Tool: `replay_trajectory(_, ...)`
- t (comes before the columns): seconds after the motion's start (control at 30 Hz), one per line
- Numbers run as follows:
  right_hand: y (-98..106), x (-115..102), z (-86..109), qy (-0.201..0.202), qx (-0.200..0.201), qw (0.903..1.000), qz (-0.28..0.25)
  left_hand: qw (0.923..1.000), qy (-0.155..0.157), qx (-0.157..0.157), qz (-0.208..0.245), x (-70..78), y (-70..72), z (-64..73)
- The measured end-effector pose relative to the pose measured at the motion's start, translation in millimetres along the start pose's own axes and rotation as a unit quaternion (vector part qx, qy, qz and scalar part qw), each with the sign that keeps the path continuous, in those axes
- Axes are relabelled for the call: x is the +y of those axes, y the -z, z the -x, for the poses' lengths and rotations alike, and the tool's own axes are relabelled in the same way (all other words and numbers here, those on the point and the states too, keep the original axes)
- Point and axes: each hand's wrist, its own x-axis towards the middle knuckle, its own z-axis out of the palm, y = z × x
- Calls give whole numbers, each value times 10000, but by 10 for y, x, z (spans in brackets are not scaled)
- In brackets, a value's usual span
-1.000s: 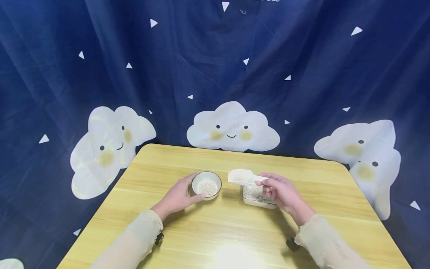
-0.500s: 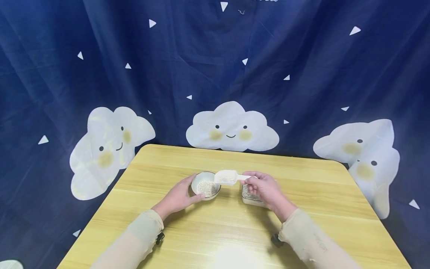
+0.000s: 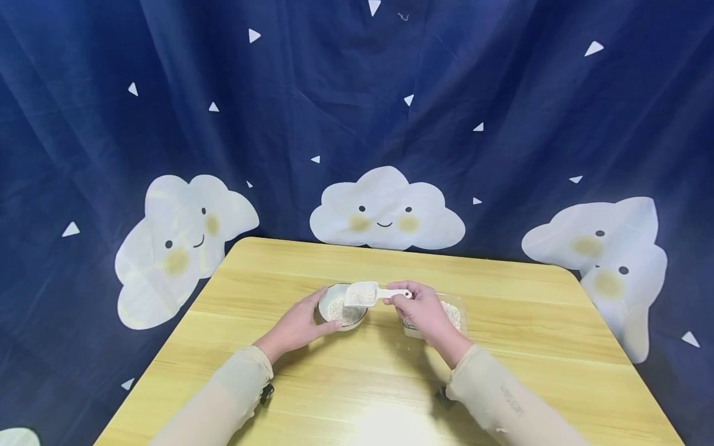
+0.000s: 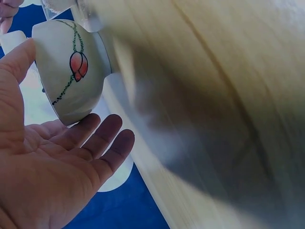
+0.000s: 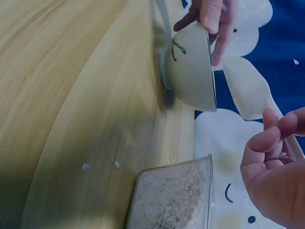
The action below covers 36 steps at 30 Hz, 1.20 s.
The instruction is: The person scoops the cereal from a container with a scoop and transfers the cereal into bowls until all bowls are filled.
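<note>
My right hand pinches the handle of a white scoop between thumb and fingers. Pale flakes, like oats, fill the scoop, which is held level above the right part of a small bowl. More flakes lie in the bottom of that bowl. Its pale outside bears a red flower bud and green vine, seen in the left wrist view. My left hand holds the bowl from the left, thumb at the near rim and fingers around the far side. In the right wrist view, the scoop is just past the bowl's rim.
A clear rectangular container of flakes stands right of the bowl, partly behind my right hand. A few stray flakes lie on the wooden table. Behind its far edge hangs a dark blue curtain with white clouds.
My right hand has carried the filled scoop leftward, from over the container to above the bowl. The left hand and the bowl have stayed in place.
</note>
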Motion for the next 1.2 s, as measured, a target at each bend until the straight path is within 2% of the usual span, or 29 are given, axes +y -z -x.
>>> replay_trajectory(0.17,-89,-30,29,465,67,9975,519,10000,35,-14,68,-1,-6,-4)
replay_trajectory(0.3,-148,-44,70,824,88,9899,1149,10000,46,-10,76,-8,-14,-9)
replay_trajectory(0.4,-185,-44,106,1271,88,9764,1746,10000,47,-10,73,-11,-16,-11)
replay_trajectory(0.5,-215,-35,147,1932,100,9517,2383,9999,67,-19,92,-8,-13,-9)
replay_trajectory(0.57,-231,-18,169,2533,111,9254,2817,9999,86,-23,126,-3,-11,-5)
replay_trajectory(0.63,-247,11,175,3297,154,8861,3254,9998,89,-19,154,1,-9,-1)
replay_trajectory(0.7,-256,42,171,4126,236,8328,3683,9998,78,-12,175,3,-8,3)
replay_trajectory(0.77,-263,73,155,4882,365,7724,4048,9998,64,-5,183,2,-8,7)
replay_trajectory(0.83,-266,97,137,5412,473,7185,4343,9998,55,-2,192,1,-9,11)
replay_trajectory(0.87,-267,105,131,5597,503,6963,4465,9998,57,2,189,-2,-10,12)
replay_trajectory(0.93,-268,119,125,5826,546,6616,4690,9998,58,10,188,-5,-12,14)
replay_trajectory(1.0,-267,129,128,5900,542,6397,4897,9998,66,18,176,-12,-16,13)
replay_trajectory(1.07,-266,135,136,5934,531,6269,5021,9999,65,20,154,-21,-22,8)
replay_trajectory(1.13,-266,138,141,5944,526,6232,5055,9999,60,28,132,-30,-29,3)
replay_trajectory(1.2,-270,139,141,5946,540,6293,4976,9999,56,42,112,-37,-33,0)
